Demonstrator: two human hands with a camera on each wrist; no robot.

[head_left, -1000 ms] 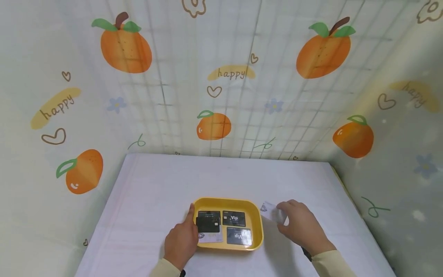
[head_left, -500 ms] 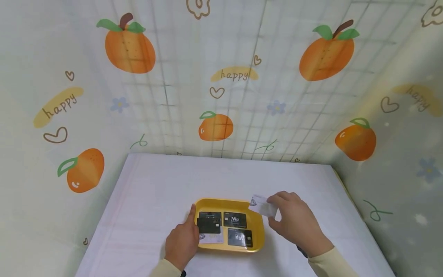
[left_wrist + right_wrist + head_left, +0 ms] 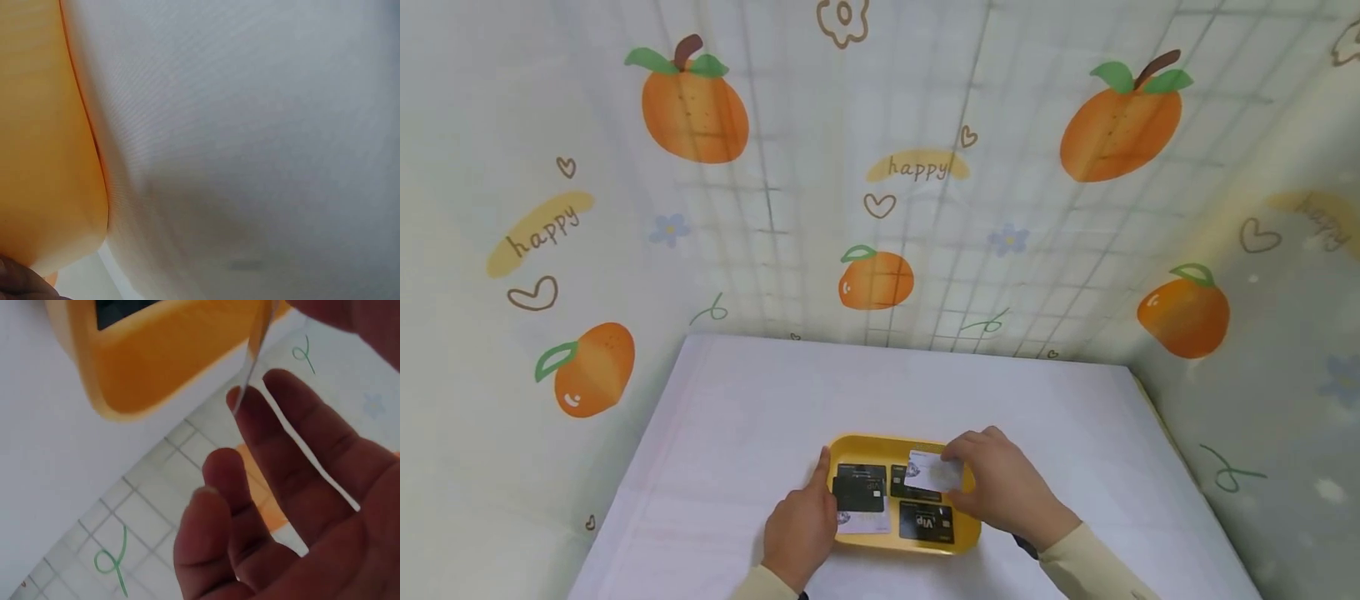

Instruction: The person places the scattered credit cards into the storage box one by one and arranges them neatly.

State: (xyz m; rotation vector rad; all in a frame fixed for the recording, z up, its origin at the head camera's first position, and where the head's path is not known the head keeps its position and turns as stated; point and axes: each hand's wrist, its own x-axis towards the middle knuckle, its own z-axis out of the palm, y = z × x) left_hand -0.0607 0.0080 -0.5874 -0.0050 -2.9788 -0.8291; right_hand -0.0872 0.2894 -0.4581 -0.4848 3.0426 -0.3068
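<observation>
A yellow tray (image 3: 910, 548) lies on the white table with several cards in it. My left hand (image 3: 801, 525) holds its left side, the index finger stretched along the rim; in the left wrist view only a bit of the fingers (image 3: 22, 281) shows beside the tray wall. My right hand (image 3: 1011, 483) pinches a white card (image 3: 934, 472) by its right end, over the tray's right half. That card partly covers a black VIP card (image 3: 898, 483). In front lies another black VIP card (image 3: 927, 522). At the left, a black card (image 3: 859, 493) overlaps a second black card and a white card (image 3: 865, 518).
White cloth covers the tabletop (image 3: 745, 417) around the tray. A curtain (image 3: 797, 275) printed with oranges hangs behind the table and along both sides.
My right hand has lifted the white card off the table right of the tray and carried it left over the tray. My left hand stays at the tray's left side.
</observation>
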